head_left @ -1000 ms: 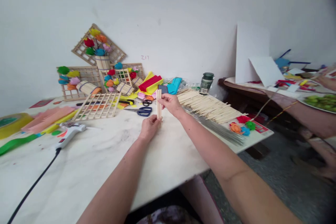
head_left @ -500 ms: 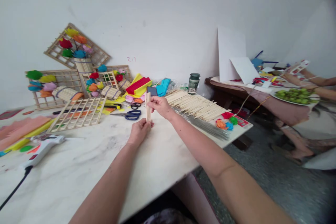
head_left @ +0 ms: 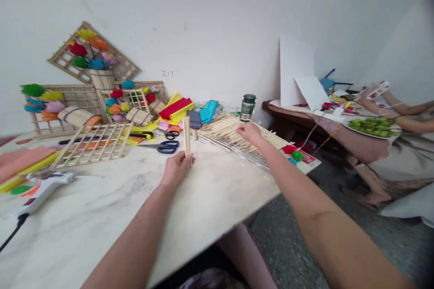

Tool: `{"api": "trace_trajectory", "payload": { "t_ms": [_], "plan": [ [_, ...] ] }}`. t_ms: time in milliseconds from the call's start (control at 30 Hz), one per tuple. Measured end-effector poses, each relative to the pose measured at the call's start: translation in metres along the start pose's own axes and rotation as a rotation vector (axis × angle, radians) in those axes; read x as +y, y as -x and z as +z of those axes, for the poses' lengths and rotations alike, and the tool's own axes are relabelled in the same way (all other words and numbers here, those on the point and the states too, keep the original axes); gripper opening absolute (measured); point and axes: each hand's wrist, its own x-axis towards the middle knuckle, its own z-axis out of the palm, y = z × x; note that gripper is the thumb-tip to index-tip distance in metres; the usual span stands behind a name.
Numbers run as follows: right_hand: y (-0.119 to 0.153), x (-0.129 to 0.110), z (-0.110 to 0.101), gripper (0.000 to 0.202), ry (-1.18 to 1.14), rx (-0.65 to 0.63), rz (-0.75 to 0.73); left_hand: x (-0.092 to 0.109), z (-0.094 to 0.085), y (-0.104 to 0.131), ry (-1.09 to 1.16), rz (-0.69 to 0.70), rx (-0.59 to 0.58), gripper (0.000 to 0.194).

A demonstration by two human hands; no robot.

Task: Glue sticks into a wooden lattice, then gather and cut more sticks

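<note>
In my left hand (head_left: 176,169) is a small bundle of thin wooden sticks (head_left: 187,137), held upright near its lower end, just over the table. My right hand (head_left: 250,132) is over the spread pile of wooden sticks (head_left: 225,127), its fingers pinched together. Whether a stick is between those fingertips I cannot make out. Thin metal wires (head_left: 252,159) lie along the near side of the pile. Left of the bundle, blue-handled scissors (head_left: 167,146) rest on the table (head_left: 203,203).
Wooden lattices (head_left: 93,149) with paper flowers (head_left: 96,64) stand at the back left. A glue gun (head_left: 47,192) lies at the left with its cord. A dark green bottle (head_left: 248,106) stands behind the pile. At another table, a person's arms (head_left: 403,117) hold something near a plate of green fruit (head_left: 373,126).
My right hand has let go of the upright bundle and moved right to the stick pile. My left hand still grips the bundle. The view has shifted slightly.
</note>
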Motion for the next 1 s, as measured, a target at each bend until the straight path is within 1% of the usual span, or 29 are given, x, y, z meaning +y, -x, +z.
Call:
{"api": "trace_trajectory", "payload": {
  "t_ms": [100, 200, 300, 467, 633, 733, 900, 1000],
  "plan": [
    [0.005, 0.013, -0.004, 0.025, 0.254, -0.123, -0.046, 0.002, -0.001, 0.000, -0.030, -0.007, 0.000, 0.035],
    [0.011, 0.013, -0.002, 0.025, 0.370, -0.186, -0.145, 0.003, -0.001, 0.001, -0.034, -0.013, 0.007, 0.035],
    [0.014, 0.010, 0.002, 0.027, 0.441, -0.216, -0.224, 0.002, 0.000, 0.001, -0.015, -0.018, 0.010, 0.037],
    [0.019, 0.011, 0.009, 0.032, 0.528, -0.183, -0.313, -0.002, 0.001, 0.000, 0.016, -0.016, 0.009, 0.038],
    [0.025, 0.009, 0.011, 0.032, 0.551, -0.197, -0.316, -0.004, 0.000, -0.001, 0.002, 0.003, 0.015, 0.039],
    [0.027, 0.008, 0.011, 0.030, 0.563, -0.206, -0.349, -0.004, 0.000, -0.001, 0.004, 0.010, 0.013, 0.040],
    [0.024, 0.011, 0.010, 0.028, 0.577, -0.172, -0.412, -0.005, 0.001, -0.001, 0.014, 0.010, 0.012, 0.038],
    [0.019, 0.013, 0.007, 0.029, 0.552, -0.133, -0.387, -0.004, 0.002, 0.000, 0.036, 0.003, 0.005, 0.038]
  ]
}}
